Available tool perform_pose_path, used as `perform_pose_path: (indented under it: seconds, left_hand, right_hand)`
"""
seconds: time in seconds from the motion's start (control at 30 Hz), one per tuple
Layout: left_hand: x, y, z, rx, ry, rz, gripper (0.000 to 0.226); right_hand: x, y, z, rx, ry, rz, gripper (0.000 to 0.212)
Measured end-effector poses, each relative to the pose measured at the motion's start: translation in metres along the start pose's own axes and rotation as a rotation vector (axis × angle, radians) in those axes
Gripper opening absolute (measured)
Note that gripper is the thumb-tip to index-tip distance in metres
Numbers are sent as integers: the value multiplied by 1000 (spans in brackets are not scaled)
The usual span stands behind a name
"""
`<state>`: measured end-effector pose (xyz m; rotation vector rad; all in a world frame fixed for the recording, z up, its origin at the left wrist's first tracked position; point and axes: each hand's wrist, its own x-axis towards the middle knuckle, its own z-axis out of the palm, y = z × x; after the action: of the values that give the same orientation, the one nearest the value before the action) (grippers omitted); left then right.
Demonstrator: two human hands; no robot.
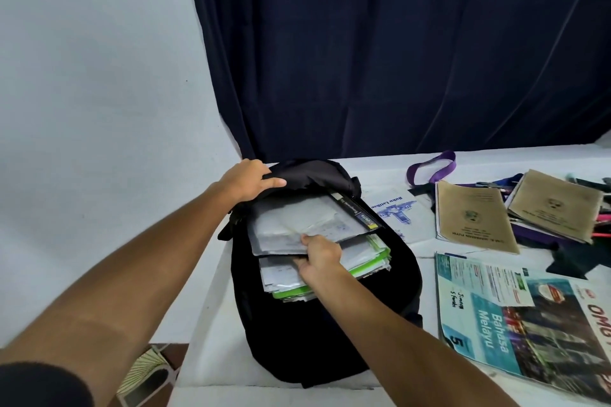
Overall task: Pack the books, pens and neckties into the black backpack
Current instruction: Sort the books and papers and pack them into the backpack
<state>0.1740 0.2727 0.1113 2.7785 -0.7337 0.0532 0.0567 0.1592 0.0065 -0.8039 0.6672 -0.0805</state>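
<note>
The right hand pinches the near edge of a clear plastic file, thumb on top and fingers curled under it, above a stack of green-edged folders. Both file and stack stick out of the mouth of the black backpack, which lies on the white table. The left hand grips the backpack's upper flap, its fingers curled over the fabric and holding the opening wide.

How deep the folders reach into the backpack cannot be seen; the flap and the file cover the far part.

Right of the backpack lies a white exercise book, partly hidden behind its rim. Farther right are two brown-covered books, a Bahasa Melayu textbook cut off by the frame edge, a purple necktie and pens, half buried under one brown book. A dark curtain hangs behind the backpack.
</note>
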Motion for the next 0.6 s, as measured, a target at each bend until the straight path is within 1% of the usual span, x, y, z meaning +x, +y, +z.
perform_pose_path:
  seconds: [0.07, 0.13, 0.2, 0.23, 0.27, 0.3, 0.37, 0.4, 0.43, 0.47, 0.5, 0.53, 0.6]
  left_hand:
    - [-2, -2, 4, -3, 2, -15, 48]
    - [-2, -5, 10, -11, 1, -46, 46]
    - [-4, -8, 18, -2, -8, -64, 48]
    - [-6, -9, 22, 12, -13, -72, 52]
    - [-8, -8, 27, 27, -14, -80, 59]
    - [-12, -4, 31, 33, 3, -92, 65]
    - [-16, 16, 41, 8, 109, -79, 72]
    - [-18, 27, 45, -30, 180, -50, 70]
    - [-20, 44, 50, -82, 243, 0, 65]
    - [-22, 63, 55, -153, 298, 53, 58]
    - [-25, 84, 60, -242, 323, 93, 48]
    - [-28, 108, 66, -343, 322, 121, 38]
    - [-36, 153, 83, -500, 254, 166, 22]
  right_hand:
    - [-2, -1, 0, 30, -59, 64, 35]
    - [-14, -6, -4, 82, -92, 137, 40]
    - [-27, -15, -12, 99, -164, 201, 29]
    - [-33, -18, -17, 86, -220, 232, 23]
    - [-38, -23, -26, 73, -267, 266, 22]
    - [-46, -28, -34, 57, -303, 304, 26]
    - [-62, -46, -55, 17, -361, 338, 35]
    - [-67, -54, -66, -7, -400, 332, 32]
    - [-70, -66, -80, -59, -423, 308, 22]
    - [-74, -78, -95, -124, -439, 274, 12]
    - [-77, -91, -112, -188, -435, 233, 8]
    - [-78, -106, -132, -232, -402, 188, 8]
    - [-77, -136, -176, -293, -284, 90, 10]
